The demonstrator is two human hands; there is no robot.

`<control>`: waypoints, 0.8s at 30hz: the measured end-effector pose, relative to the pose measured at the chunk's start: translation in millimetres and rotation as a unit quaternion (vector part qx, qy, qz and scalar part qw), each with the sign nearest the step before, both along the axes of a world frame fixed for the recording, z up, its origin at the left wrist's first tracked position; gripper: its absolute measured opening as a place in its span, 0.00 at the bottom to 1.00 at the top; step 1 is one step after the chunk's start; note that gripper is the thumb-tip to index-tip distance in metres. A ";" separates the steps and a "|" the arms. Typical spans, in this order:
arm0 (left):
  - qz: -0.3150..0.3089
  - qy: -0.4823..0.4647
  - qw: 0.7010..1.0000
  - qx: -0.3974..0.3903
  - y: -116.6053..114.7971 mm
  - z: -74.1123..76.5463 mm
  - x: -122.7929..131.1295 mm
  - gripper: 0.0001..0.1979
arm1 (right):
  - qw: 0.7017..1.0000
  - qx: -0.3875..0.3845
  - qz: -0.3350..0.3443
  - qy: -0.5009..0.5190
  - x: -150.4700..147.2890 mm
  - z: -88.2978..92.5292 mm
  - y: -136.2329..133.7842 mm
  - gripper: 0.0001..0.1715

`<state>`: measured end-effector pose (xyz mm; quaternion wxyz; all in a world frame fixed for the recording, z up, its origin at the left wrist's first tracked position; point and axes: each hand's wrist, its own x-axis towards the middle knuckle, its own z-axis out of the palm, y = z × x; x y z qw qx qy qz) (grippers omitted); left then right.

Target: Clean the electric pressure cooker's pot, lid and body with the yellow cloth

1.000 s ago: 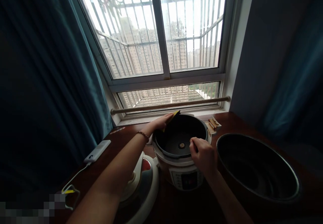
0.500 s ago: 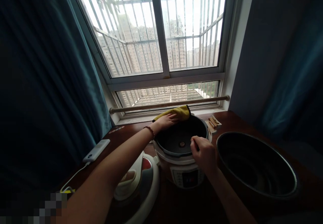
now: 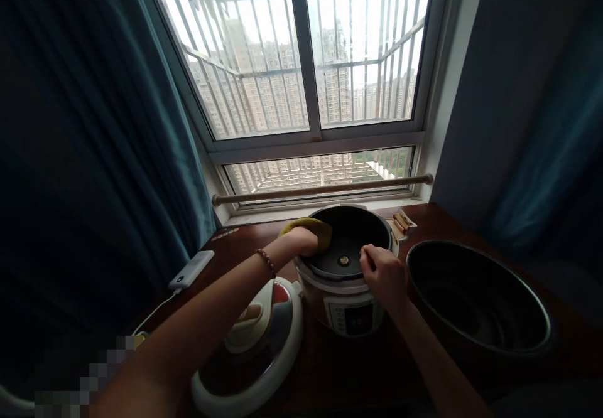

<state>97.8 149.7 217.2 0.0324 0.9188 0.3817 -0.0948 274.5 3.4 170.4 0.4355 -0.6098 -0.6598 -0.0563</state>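
An electric pressure cooker (image 3: 351, 308) stands on the table with its top off and its dark inside showing. A small round sensor (image 3: 344, 260) sits at the middle of its floor. My left hand (image 3: 304, 241) grips a yellow cloth (image 3: 323, 233) over the left rim, with part of the cloth reaching inside. Curled round the cooker's front right rim is my right hand (image 3: 382, 272), its fingers closed on the edge. To the left lies the cooker's lid (image 3: 249, 336), partly under my left forearm. The inner pot (image 3: 478, 299) rests at the right.
A white power bank (image 3: 191, 270) with a cable lies on the wooden table (image 3: 254, 236) at the left. Behind the cooker, a small tray (image 3: 402, 222) holds brown sticks. A rail (image 3: 325, 189) crosses below the window. Curtains (image 3: 155, 123) hang at both sides.
My left hand has moved with the yellow cloth from the cooker's back rim to its left side, dipping inside. My right hand stays on the rim. The camera view has shifted slightly.
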 end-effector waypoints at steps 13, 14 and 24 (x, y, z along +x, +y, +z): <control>-0.007 -0.217 0.976 -0.001 -142.2 25.2 30.4 0.15 | 0.947 -0.274 0.137 0.095 8.7 49.7 37.7 0.17; -0.007 -0.273 0.962 -0.002 -153.0 24.5 32.1 0.13 | 0.929 -0.312 0.173 0.101 3.3 53.0 43.5 0.19; 0.119 -0.594 0.781 0.155 -223.5 -7.1 0.4 0.13 | 0.790 -0.496 0.359 -0.031 -37.6 62.9 42.1 0.35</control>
